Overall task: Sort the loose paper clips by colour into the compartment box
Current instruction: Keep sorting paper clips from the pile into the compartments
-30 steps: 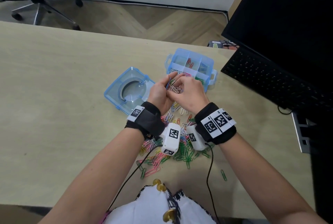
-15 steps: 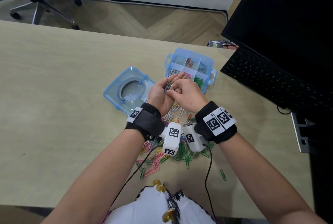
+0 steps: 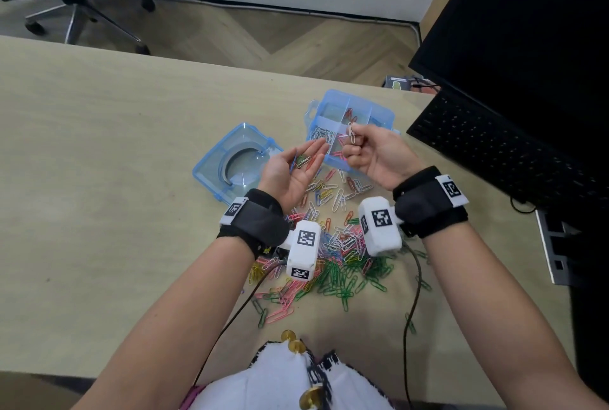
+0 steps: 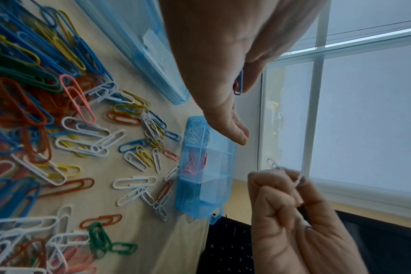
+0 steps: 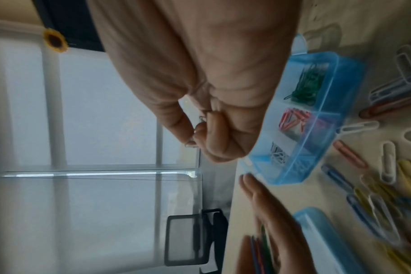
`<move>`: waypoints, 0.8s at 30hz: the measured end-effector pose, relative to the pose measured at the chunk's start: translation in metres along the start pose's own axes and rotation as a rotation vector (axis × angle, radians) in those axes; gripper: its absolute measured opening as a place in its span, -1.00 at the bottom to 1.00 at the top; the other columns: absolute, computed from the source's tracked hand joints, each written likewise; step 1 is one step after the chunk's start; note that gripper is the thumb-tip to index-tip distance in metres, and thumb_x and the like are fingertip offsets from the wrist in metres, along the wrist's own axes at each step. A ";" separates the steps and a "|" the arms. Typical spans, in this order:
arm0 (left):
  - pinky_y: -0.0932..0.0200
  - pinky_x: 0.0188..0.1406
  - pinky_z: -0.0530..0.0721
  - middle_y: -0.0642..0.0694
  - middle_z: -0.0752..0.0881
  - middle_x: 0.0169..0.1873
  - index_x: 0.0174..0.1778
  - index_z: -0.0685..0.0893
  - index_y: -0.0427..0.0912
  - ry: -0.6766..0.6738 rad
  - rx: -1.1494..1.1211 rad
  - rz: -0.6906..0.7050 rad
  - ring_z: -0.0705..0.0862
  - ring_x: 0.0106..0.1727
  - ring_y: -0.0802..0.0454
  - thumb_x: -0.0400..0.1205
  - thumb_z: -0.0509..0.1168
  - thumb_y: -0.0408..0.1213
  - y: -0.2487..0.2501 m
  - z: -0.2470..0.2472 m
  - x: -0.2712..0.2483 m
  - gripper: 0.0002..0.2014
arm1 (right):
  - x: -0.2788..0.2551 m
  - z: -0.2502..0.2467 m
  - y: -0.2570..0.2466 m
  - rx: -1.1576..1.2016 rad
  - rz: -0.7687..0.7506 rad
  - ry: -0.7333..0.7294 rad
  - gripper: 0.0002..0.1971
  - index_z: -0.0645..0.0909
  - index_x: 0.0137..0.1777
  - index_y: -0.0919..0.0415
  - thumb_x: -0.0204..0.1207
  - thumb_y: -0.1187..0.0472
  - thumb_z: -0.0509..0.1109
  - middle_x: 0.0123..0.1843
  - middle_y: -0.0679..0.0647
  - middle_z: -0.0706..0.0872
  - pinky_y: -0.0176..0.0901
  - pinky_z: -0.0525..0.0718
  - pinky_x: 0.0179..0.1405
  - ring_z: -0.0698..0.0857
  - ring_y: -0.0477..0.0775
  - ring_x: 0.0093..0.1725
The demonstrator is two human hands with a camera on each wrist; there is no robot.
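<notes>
So left of centre in the head view there's the blue lid lying flat on the desk. Next to it the left hand is palm up, fingers relaxed, with a few coloured clips resting in it. Right hand is pinching white paper clips just over the compartment box. Loose paper clips are piled lower centre between the wrists. Keyboard sits far right.

The head camera looks steeply down from above both hands onto the pale wooden desk. Each wrist camera, turned sideways, peers close along its own hand; all three views share the translucent blue plastic compartment box just beyond the fingertips.
</notes>
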State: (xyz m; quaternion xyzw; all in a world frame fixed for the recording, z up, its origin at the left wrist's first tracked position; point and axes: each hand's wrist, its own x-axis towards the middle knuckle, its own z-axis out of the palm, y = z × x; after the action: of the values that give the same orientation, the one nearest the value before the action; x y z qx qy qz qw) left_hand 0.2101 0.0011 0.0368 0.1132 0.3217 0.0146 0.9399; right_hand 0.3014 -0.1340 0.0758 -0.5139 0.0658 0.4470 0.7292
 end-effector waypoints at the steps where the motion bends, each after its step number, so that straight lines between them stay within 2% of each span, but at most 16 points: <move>1: 0.03 0.27 0.63 -0.38 0.70 0.13 0.43 0.40 -0.56 0.017 -0.003 0.008 0.59 0.38 -0.26 0.79 -0.09 -0.36 0.002 -0.003 0.001 -0.59 | 0.008 -0.003 -0.001 0.003 0.023 0.038 -0.73 0.32 -0.29 0.16 0.68 0.29 0.16 -0.43 -0.02 0.35 -0.41 0.22 -0.60 0.38 -0.15 -0.51; 4: 0.04 0.31 0.63 -0.37 0.67 0.21 0.44 0.39 -0.54 0.055 0.014 0.011 0.59 0.39 -0.25 0.78 -0.07 -0.37 0.007 -0.009 0.002 -0.60 | 0.033 -0.007 -0.006 -0.104 0.046 0.164 -0.73 0.34 -0.30 0.17 0.67 0.33 0.17 -0.41 -0.01 0.30 -0.44 0.20 -0.67 0.34 -0.15 -0.54; 7: 0.03 0.21 0.66 -0.35 0.70 0.13 0.42 0.41 -0.53 0.066 0.073 0.008 0.61 0.36 -0.25 0.77 -0.05 -0.39 0.009 -0.010 0.001 -0.62 | 0.056 0.000 -0.015 -0.323 0.033 0.241 -0.70 0.32 -0.32 0.16 0.66 0.36 0.18 -0.43 0.00 0.27 -0.44 0.16 -0.69 0.32 -0.17 -0.62; 10: 0.03 0.34 0.61 -0.36 0.71 0.09 0.41 0.42 -0.53 0.071 0.089 0.002 0.61 0.35 -0.26 0.79 -0.06 -0.38 0.010 -0.009 0.004 -0.63 | 0.074 0.011 -0.017 -0.580 0.084 0.218 -0.73 0.35 -0.30 0.20 0.66 0.37 0.19 -0.43 0.03 0.33 -0.42 0.19 -0.68 0.34 -0.13 -0.55; 12: 0.04 0.37 0.56 -0.37 0.71 0.11 0.40 0.42 -0.53 0.072 0.089 -0.005 0.61 0.36 -0.26 0.80 -0.08 -0.36 0.011 -0.009 0.007 -0.62 | 0.079 0.020 -0.015 -0.764 0.149 0.187 -0.82 0.44 -0.21 0.28 0.65 0.38 0.19 -0.40 0.08 0.42 -0.40 0.29 -0.67 0.41 -0.08 -0.50; 14: 0.04 0.37 0.56 -0.37 0.71 0.13 0.39 0.42 -0.53 0.070 0.096 -0.010 0.61 0.36 -0.26 0.80 -0.08 -0.36 0.011 -0.009 0.009 -0.63 | 0.079 0.028 -0.015 -0.858 0.181 0.177 -0.89 0.49 0.04 0.39 0.67 0.38 0.14 -0.27 0.17 0.55 -0.35 0.49 -0.54 0.58 0.01 -0.40; 16: 0.04 0.33 0.59 -0.39 0.71 0.15 0.39 0.42 -0.51 0.056 0.113 -0.011 0.62 0.34 -0.26 0.80 -0.07 -0.35 0.011 -0.009 0.009 -0.63 | 0.075 0.032 -0.020 -0.864 0.186 0.185 -0.78 0.42 0.28 0.39 0.71 0.38 0.08 -0.03 0.31 0.61 -0.16 0.71 -0.22 0.73 0.24 -0.13; 17: 0.04 0.31 0.61 -0.40 0.69 0.18 0.39 0.43 -0.50 0.050 0.123 -0.008 0.63 0.34 -0.26 0.80 -0.06 -0.34 0.011 -0.009 0.009 -0.64 | 0.072 0.032 -0.023 -0.865 0.181 0.184 -0.73 0.39 0.36 0.38 0.72 0.37 0.07 0.07 0.34 0.60 -0.07 0.75 -0.09 0.74 0.31 -0.02; 18: 0.04 0.28 0.62 -0.41 0.67 0.22 0.39 0.43 -0.49 0.046 0.132 -0.007 0.63 0.34 -0.26 0.80 -0.06 -0.33 0.011 -0.009 0.010 -0.64 | 0.068 0.031 -0.026 -0.877 0.164 0.179 -0.69 0.38 0.42 0.38 0.72 0.35 0.07 0.13 0.35 0.59 -0.06 0.77 -0.07 0.74 0.31 -0.01; 21: 0.03 0.27 0.62 -0.42 0.63 0.29 0.39 0.45 -0.47 0.046 0.146 -0.004 0.62 0.35 -0.27 0.80 -0.05 -0.31 0.010 -0.009 0.012 -0.63 | 0.059 0.025 -0.028 -0.993 -0.011 0.132 -0.68 0.50 0.40 0.31 0.67 0.34 0.19 0.09 0.24 0.65 -0.30 0.71 -0.32 0.72 0.05 -0.26; 22: 0.01 0.26 0.63 -0.42 0.63 0.28 0.38 0.46 -0.47 0.043 0.144 0.000 0.63 0.33 -0.27 0.79 -0.04 -0.31 0.009 -0.009 0.013 -0.63 | 0.055 0.024 -0.025 -1.089 -0.096 0.098 -0.71 0.59 0.33 0.27 0.64 0.34 0.26 0.01 0.16 0.70 -0.37 0.67 -0.33 0.70 -0.06 -0.29; 24: 0.00 0.20 0.70 -0.43 0.69 0.14 0.31 0.50 -0.48 0.021 0.137 0.008 0.71 0.19 -0.24 0.79 -0.03 -0.33 0.007 -0.007 0.013 -0.66 | 0.047 0.023 -0.016 -1.284 -0.217 -0.004 -0.76 0.72 0.19 0.18 0.55 0.30 0.40 -0.10 0.00 0.75 -0.46 0.61 -0.20 0.67 -0.24 -0.25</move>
State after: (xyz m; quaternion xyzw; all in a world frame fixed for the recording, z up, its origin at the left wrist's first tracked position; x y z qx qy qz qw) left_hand 0.2161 0.0108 0.0252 0.1783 0.3315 -0.0022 0.9264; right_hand 0.3321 -0.0890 0.0720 -0.8503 -0.2680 0.3222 0.3183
